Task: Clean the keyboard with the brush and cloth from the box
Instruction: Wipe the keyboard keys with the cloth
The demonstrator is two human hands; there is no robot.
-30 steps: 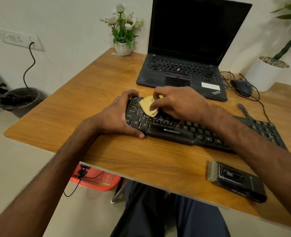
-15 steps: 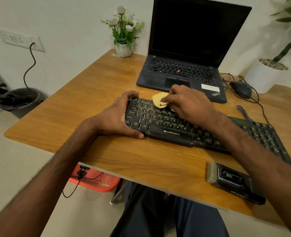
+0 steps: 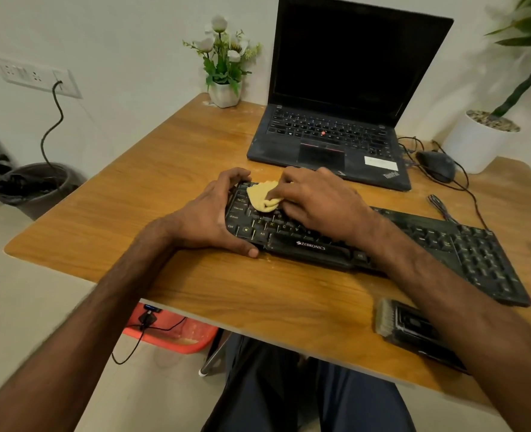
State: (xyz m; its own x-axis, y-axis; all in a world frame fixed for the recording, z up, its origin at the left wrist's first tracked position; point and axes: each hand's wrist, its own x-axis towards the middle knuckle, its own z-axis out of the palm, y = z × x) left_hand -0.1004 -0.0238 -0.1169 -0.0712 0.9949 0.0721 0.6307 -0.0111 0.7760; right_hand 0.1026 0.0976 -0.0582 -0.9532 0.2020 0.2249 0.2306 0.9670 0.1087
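Note:
A black keyboard lies across the wooden desk. My left hand grips its left end, fingers curled over the far edge and thumb along the near edge. My right hand pinches a small yellow cloth and presses it onto the upper-left keys. A black brush with pale bristles lies near the desk's front edge on the right, partly behind my right forearm.
An open black laptop stands behind the keyboard. A black mouse with cables and a white plant pot sit at the back right. A small flower pot is at the back. A bin stands on the floor.
My right hand has slid the cloth leftward and slightly nearer across the upper keys, back toward the keyboard's left end. My left hand keeps its grip.

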